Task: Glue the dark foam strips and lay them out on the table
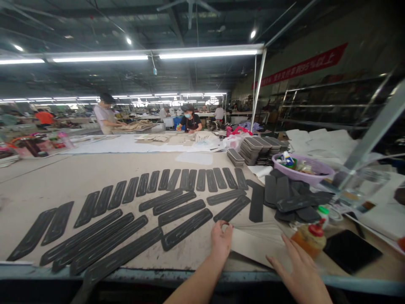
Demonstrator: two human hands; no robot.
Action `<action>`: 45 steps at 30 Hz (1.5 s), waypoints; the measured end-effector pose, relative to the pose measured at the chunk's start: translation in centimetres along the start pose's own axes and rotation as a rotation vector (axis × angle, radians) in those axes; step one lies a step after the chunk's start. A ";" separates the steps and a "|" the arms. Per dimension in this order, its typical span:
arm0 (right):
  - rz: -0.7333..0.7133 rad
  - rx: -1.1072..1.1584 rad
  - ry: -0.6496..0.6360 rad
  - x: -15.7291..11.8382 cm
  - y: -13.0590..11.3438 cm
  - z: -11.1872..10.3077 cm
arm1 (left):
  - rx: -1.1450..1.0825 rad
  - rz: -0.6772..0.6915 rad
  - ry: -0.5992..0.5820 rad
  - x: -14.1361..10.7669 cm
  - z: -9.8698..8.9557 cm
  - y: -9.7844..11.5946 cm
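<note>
My left hand (221,240) pinches the left end of a stack of thin beige sheets (256,242) at the front of the table, thumb and fingers curled at its corner. Over the right end of that stack lies my right hand (297,266), its fingers stretched out and apart. Left of the stack, dark grey strips with rounded ends (186,226) are spread in rows, glossy streaks on their tops. A plain dark strip (256,203) lies just behind the sheets. Close to my right hand stands a bottle of amber liquid with a red cap (310,240).
A black tablet-like slab (352,251) lies at the right. Behind the bottle are a heap of dark pieces (292,198), a purple basin (303,174) and stacked grey pieces (253,150). A metal post (373,135) rises at the right. Two people work across the table.
</note>
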State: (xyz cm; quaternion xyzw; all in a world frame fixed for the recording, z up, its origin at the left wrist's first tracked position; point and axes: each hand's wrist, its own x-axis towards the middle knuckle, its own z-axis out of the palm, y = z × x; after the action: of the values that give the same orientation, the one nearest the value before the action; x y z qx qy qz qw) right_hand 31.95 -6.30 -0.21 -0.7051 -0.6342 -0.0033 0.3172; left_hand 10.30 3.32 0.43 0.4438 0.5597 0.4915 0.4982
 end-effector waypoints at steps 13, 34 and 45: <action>-0.526 -0.304 -0.080 1.6 4.1 2.0 | 0.539 0.297 -0.486 -2.4 -2.5 0.2; -0.545 -0.274 -0.258 5.9 7.3 2.4 | 0.800 0.418 -0.429 -3.1 -0.4 0.1; -0.698 -0.320 -0.267 5.3 6.0 -0.9 | 0.732 0.385 -0.433 -3.8 -2.1 -0.2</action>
State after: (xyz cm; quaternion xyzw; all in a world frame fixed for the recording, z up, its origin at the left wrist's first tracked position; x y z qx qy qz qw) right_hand 38.74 -1.98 -0.01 -0.4824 -0.8624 -0.1181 0.0982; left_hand 8.61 -0.66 0.72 0.7786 0.4869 0.2412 0.3139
